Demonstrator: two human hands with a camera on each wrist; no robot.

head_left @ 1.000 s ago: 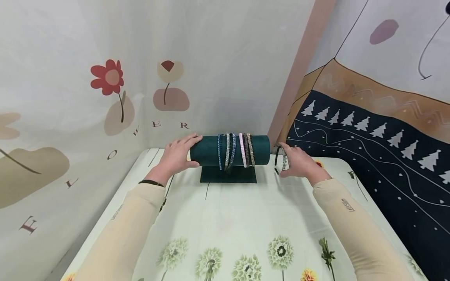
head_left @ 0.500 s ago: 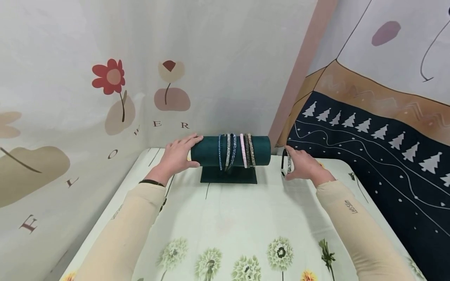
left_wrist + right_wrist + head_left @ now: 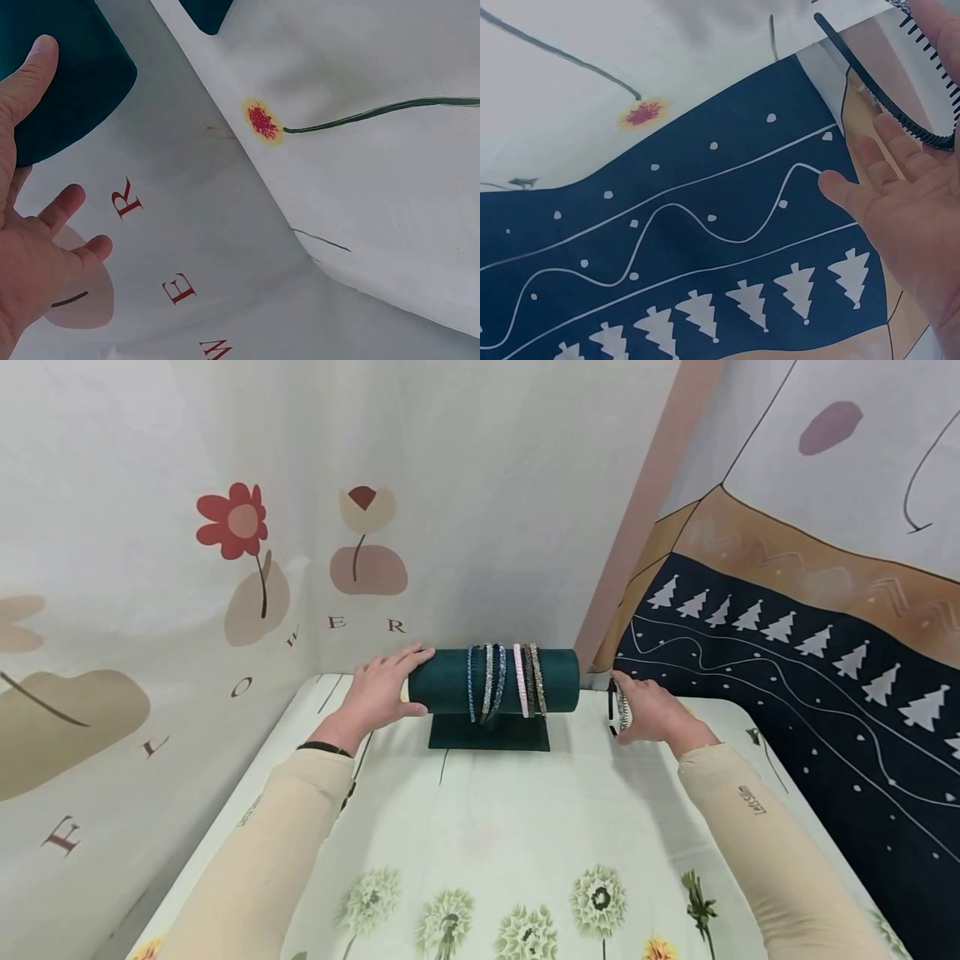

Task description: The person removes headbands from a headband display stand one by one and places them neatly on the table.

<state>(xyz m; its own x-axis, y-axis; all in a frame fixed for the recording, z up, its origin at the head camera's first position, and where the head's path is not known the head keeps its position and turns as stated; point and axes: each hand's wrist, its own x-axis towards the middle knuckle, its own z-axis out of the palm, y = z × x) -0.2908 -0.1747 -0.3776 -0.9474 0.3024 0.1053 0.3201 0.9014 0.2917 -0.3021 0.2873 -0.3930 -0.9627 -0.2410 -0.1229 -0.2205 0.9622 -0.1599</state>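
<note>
A dark green velvet roll stand (image 3: 442, 683) carries several glittery and pink headbands (image 3: 520, 681) around its middle. My left hand (image 3: 378, 689) grips its left end, thumb across the front and fingers over the top. In the left wrist view, the thumb (image 3: 34, 79) lies on the green velvet, and two fingers show apart from it. Right of the stand, my right hand (image 3: 656, 712) pinches a black toothed headband (image 3: 866, 71) with a sparkly outer face. A gap separates this headband from the roll's right end. Part of it is hidden behind my fingers.
The table wears a pale cloth (image 3: 480, 818) printed with flowers. Close behind the stand hangs a light curtain (image 3: 480, 510) with flowers and letters. A dark blue cloth with white trees (image 3: 780, 693) borders the right side.
My right hand has moved slightly right with the headband, widening the gap to the roll's end. The left hand stays on the stand.
</note>
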